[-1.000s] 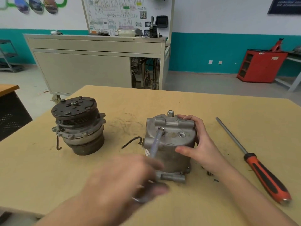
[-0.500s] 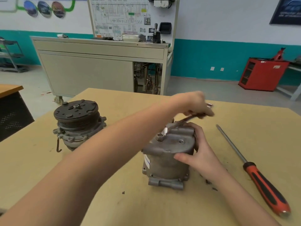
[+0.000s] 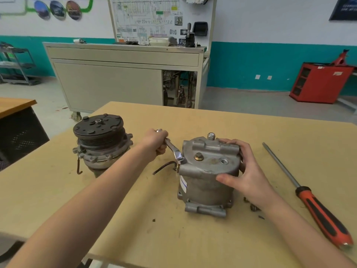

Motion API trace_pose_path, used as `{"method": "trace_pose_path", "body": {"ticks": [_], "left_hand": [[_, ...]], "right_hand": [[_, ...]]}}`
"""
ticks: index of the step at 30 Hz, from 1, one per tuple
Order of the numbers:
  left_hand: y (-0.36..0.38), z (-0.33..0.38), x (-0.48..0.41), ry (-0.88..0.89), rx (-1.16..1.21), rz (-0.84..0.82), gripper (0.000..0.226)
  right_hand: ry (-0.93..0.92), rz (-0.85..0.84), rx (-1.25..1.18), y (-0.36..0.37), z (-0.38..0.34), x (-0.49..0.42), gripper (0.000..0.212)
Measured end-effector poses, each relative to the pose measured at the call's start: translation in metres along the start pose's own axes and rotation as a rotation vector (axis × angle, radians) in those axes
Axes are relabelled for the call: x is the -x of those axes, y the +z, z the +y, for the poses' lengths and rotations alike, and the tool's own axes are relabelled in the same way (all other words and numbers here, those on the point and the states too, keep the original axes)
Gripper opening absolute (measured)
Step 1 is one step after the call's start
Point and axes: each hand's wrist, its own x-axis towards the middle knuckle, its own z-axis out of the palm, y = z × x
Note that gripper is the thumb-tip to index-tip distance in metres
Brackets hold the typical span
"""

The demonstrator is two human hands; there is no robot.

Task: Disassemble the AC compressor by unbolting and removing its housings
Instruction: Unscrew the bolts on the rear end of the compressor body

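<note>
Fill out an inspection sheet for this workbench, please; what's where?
Surface: tan wooden table, scuffed and stained.
Job's things: compressor housing upright; wrench at its left edge; pulley section stands apart, left.
Clutter: screwdriver lying right; small dark bits by the right wrist.
Hands: left hand grips the wrench; right hand holds the housing's top.
Cables: short dark wire sticking out of the housing's left side.
Surroundings: beige cabinet, red cabinet, diagram board.
</note>
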Motion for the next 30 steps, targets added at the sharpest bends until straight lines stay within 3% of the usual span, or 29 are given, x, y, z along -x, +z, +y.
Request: {"method": "trace_pose_path", "body": {"ticks": [5,7,13,21,25,28,30], "left_hand": [[0.008,0.025,0.016,0.059,0.334,0.015,0.004],[0.013,0.03,0.025,0.105,0.36,0.02,0.009],[0.02,0.025,0.035,0.303,0.174,0.129,0.02],[0.006,0.017,0.038,0.369,0.145,0.226,0.03],[0.005,0.011,0.043,0.436,0.174,0.288,0.005],[0.007,0.012,0.046,0.505,0.095,0.346,0.017],[0.006,0.014,0.046,0.506,0.039,0.356,0.011]], "right_hand": [[0.006,-0.008,0.004,0.0,-0.001,0.0,0.076],[0.006,0.0,0.007,-0.001,-0.003,0.001,0.076],[-0.015,0.029,0.015,-0.011,-0.001,0.006,0.075],[-0.003,0.035,-0.003,-0.017,0.001,0.009,0.074],[-0.003,0.034,-0.014,-0.017,0.002,0.009,0.074],[-0.01,0.035,-0.022,-0.017,0.003,0.01,0.074],[-0.014,0.036,-0.026,-0.017,0.003,0.01,0.074]]}}
